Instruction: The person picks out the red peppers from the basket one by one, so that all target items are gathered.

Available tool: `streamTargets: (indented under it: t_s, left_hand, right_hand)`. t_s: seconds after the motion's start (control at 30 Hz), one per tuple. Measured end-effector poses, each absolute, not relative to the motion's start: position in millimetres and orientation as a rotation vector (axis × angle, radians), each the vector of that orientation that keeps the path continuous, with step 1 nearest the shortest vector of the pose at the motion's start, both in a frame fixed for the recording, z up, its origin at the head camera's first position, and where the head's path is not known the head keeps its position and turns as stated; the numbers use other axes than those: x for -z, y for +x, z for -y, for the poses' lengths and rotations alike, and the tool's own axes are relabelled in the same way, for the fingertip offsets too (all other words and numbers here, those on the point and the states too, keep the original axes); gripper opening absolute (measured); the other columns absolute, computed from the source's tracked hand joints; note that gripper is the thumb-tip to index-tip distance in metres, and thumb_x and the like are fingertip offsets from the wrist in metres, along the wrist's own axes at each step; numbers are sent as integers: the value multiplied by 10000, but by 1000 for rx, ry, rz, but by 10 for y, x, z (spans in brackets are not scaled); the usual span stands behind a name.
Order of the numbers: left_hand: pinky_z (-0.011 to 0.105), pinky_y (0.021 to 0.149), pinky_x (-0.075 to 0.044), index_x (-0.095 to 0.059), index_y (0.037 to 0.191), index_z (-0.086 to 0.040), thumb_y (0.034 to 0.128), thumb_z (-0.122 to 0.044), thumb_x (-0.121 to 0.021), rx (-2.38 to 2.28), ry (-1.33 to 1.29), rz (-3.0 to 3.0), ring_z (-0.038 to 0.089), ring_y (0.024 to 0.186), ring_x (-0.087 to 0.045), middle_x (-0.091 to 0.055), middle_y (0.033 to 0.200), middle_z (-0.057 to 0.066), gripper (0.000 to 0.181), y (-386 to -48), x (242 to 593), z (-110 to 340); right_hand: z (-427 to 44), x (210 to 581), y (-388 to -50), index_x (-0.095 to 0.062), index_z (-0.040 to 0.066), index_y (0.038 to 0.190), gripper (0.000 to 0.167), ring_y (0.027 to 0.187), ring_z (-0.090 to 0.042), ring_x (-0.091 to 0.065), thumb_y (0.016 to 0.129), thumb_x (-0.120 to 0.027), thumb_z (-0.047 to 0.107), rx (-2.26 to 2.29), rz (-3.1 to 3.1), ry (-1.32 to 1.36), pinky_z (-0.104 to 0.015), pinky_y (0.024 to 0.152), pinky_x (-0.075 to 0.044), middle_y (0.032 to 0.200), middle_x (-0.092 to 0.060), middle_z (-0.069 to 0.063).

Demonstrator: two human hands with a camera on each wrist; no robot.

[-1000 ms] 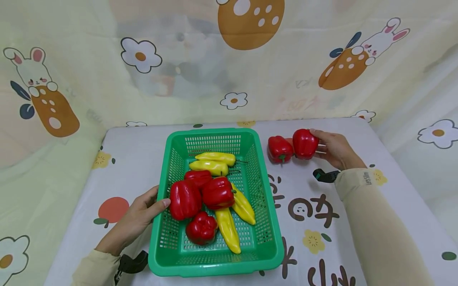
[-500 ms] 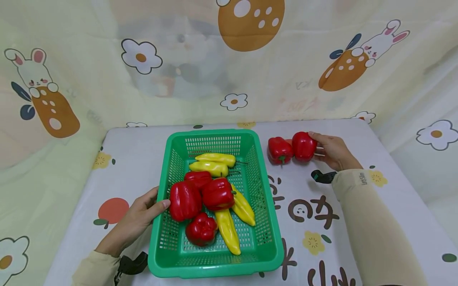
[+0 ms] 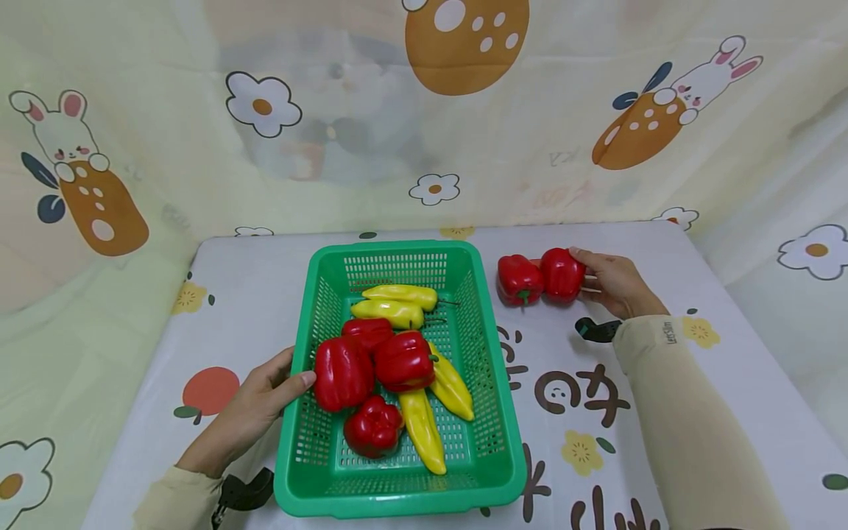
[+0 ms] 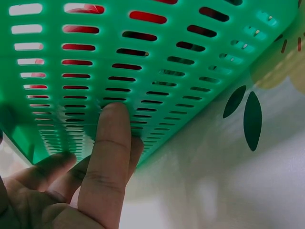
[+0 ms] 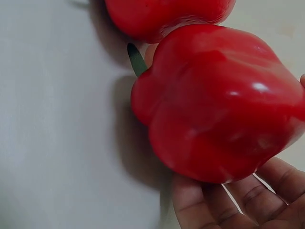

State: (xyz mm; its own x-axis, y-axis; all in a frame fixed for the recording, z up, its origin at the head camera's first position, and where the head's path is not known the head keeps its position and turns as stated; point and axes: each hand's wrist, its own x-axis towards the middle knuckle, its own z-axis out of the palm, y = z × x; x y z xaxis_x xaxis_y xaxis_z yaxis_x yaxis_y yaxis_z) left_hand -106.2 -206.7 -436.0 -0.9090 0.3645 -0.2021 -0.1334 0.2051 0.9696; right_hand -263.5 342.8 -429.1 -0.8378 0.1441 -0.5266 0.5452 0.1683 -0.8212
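Fingers (image 5: 188,202) of right hand (image 3: 616,283) curled round one red pepper (image 3: 562,274) toward desk's (image 3: 245,309) far right corner, left hand (image 3: 265,397) pinching basket (image 3: 397,505); best grip evenly, sparing neighbouring pepper (image 3: 520,278).

left hand (image 3: 260,401) partly hidden by basket (image 3: 397,506), brown print (image 3: 464,66) cropped
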Motion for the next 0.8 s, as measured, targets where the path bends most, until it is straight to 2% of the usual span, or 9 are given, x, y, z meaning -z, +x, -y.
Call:
streamTargets:
  t_s: [0.17,0.27,0.43,0.63,0.8]
  left_hand:
    - [476,748,-652,-312,1628,-74,1070,-219,-591,-1755,221,-2097,351,1034,-758,-521,1464,321,641,-1061,4362,2069]
    - [475,745,-652,-312,1629,-78,1069,-221,-594,-1756,224,-2098,347,1033,-759,-520,1465,321,643,-1061,4368,2070]
    - [476,746,-651,-311,1629,-79,1071,-215,-588,-1764,232,-2091,333,1027,-762,-519,1462,324,638,-1060,4371,2076]
    - [476,742,-652,-315,1623,-76,1075,-228,-583,-1758,221,-2086,315,990,-772,-543,1427,324,628,-1068,4361,2068]
    - [474,740,-654,-316,1620,-75,1076,-238,-582,-1746,209,-2086,325,969,-774,-558,1401,322,627,-1071,4350,2061]
  right_hand:
    - [-3433,4305,-2640,-228,121,1664,1000,1446,-332,-355,929,-648,651,1727,-2108,670,-404,1156,-468,1640,-297,-129]
    - [-3439,4313,-2638,-216,121,1667,1025,1457,-341,-348,915,-638,674,1720,-2110,676,-412,1169,-456,1670,-259,-149]
    - [-3454,4320,-2625,-210,121,1670,1077,1402,-336,-383,879,-622,725,1683,-2136,674,-394,1133,-492,1644,-287,-170]
    - [-3464,4307,-2609,-182,97,1672,1006,1412,-336,-385,951,-589,669,1707,-2132,664,-375,1127,-497,1667,-266,-182]
    - [-3477,4302,-2607,-189,84,1667,972,1338,-292,-421,976,-573,649,1708,-2122,668,-327,1077,-529,1501,-401,-119]
